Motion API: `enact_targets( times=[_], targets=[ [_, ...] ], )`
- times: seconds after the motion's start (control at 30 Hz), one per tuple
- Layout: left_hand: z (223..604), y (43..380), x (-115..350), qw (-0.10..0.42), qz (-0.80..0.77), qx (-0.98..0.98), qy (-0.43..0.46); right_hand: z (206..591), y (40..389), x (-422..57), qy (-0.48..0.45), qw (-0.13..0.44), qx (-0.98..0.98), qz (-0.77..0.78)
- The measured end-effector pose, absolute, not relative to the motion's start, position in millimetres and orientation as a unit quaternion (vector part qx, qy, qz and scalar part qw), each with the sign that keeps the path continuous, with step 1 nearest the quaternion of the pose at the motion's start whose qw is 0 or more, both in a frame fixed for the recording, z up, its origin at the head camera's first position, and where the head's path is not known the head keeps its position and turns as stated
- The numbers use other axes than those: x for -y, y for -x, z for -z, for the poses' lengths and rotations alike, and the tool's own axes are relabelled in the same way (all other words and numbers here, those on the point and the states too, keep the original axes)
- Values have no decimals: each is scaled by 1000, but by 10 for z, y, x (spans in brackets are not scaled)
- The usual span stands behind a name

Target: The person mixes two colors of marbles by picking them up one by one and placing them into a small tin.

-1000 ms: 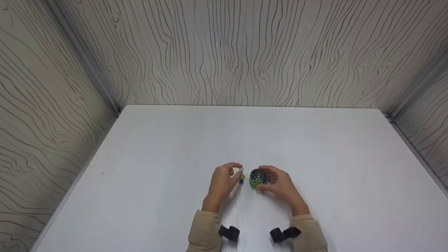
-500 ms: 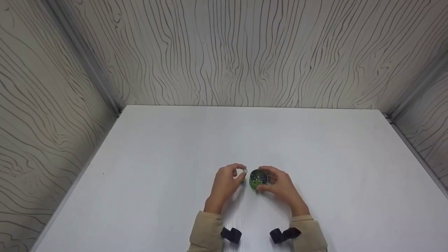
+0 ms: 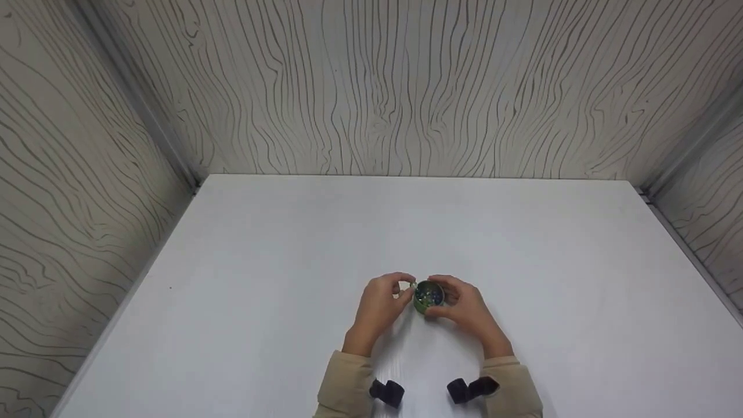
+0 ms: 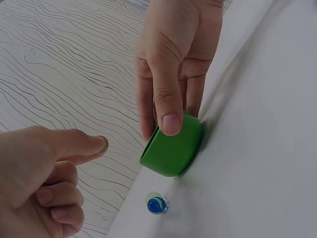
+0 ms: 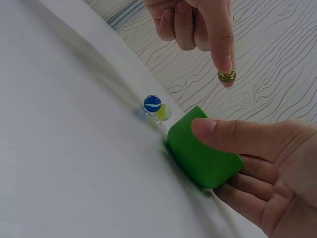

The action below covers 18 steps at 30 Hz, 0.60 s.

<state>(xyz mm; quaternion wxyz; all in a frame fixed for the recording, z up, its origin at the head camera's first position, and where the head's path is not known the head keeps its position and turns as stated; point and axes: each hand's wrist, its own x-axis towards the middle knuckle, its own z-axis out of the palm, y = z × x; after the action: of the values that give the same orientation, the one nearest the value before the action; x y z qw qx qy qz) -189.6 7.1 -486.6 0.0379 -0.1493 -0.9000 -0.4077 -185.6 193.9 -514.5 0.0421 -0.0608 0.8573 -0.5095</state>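
Between thumb and finger, my left hand [image 3: 378, 302] pinches a glass marble [image 5: 227, 76] with yellowish swirls, held up beside the rim of a small green cup [image 3: 421, 307]. The right hand [image 3: 466, 306] grips that cup from the right side, thumb on the near wall, as it stands on the table. Inside it lie several marbles [image 3: 430, 296], mostly dark blue and greenish in the head view. A blue marble [image 5: 152, 103] and a clear-yellow marble [image 5: 163, 112] rest on the table just left of the cup. In the head view the left hand hides them.
The white table [image 3: 261, 249] runs back to a wood-grain patterned wall [image 3: 406, 87]. Similar panels stand at the left and right. Each beige sleeve carries a dark wrist camera [image 3: 388, 393] near the table's front.
My left hand has carried the pinched marble a short way right, from beside the loose marbles to the cup's left rim. The right hand and cup have stayed put.
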Motion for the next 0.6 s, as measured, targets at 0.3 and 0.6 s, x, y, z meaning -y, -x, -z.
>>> enact_targets(
  times=[0.3,0.6],
  targets=[
    [4856,1884,-97,49,411,896,162,5146,1858,-1922,51,41,-860,506],
    [4868,1869,-168,59,402,898,168,5142,1867,-1936,58,46,-860,504]
  ],
)
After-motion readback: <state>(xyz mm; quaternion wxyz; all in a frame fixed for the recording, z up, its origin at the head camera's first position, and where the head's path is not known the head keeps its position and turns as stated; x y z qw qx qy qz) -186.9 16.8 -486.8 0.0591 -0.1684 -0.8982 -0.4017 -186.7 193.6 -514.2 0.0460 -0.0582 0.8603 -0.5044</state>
